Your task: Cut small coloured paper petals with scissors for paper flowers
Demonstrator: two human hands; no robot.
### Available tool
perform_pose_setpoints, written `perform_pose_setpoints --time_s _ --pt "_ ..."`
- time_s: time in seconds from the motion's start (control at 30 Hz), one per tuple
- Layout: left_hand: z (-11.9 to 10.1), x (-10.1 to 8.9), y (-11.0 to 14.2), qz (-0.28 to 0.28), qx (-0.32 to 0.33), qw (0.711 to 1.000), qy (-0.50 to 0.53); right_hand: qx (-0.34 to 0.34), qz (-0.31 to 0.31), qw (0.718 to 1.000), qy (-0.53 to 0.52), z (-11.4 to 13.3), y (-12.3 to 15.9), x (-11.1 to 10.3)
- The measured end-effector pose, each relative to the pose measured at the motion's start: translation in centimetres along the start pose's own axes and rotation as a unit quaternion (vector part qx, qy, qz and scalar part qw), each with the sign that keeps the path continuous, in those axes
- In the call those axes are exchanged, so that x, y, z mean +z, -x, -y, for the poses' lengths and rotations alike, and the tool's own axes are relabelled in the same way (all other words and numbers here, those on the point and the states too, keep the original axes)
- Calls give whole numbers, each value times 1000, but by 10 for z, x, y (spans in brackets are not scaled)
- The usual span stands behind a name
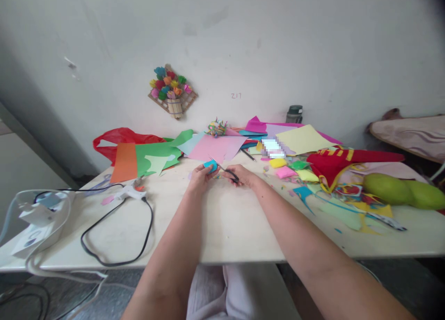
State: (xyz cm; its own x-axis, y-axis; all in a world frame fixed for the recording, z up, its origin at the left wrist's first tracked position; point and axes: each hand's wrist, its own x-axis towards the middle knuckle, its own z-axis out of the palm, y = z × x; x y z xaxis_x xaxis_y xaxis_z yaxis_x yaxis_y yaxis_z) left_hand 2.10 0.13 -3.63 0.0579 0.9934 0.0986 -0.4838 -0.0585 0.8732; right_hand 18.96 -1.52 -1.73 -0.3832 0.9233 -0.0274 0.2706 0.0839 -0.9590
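Note:
My left hand pinches a small piece of blue paper above the middle of the table. Just to its right, my right hand is closed around the dark handles of a pair of scissors. The scissor blades point up and left, close beside the blue paper; whether they touch it I cannot tell. Beyond both hands lies a pink paper sheet. Tiny paper scraps are scattered on the table around the hands.
A white glue gun with a looping black cord lies at left, near an orange sheet and green paper. On the right are colourful packets, blue paper offcuts, red cloth and green fruit. A bottle stands behind.

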Motion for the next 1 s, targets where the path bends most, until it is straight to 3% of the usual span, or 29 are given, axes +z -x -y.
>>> perform_pose_setpoints --time_s 1.0 --pt "-1 2 2 -15 8 1000 2 -9 -6 1000 6 -1 -2 2"
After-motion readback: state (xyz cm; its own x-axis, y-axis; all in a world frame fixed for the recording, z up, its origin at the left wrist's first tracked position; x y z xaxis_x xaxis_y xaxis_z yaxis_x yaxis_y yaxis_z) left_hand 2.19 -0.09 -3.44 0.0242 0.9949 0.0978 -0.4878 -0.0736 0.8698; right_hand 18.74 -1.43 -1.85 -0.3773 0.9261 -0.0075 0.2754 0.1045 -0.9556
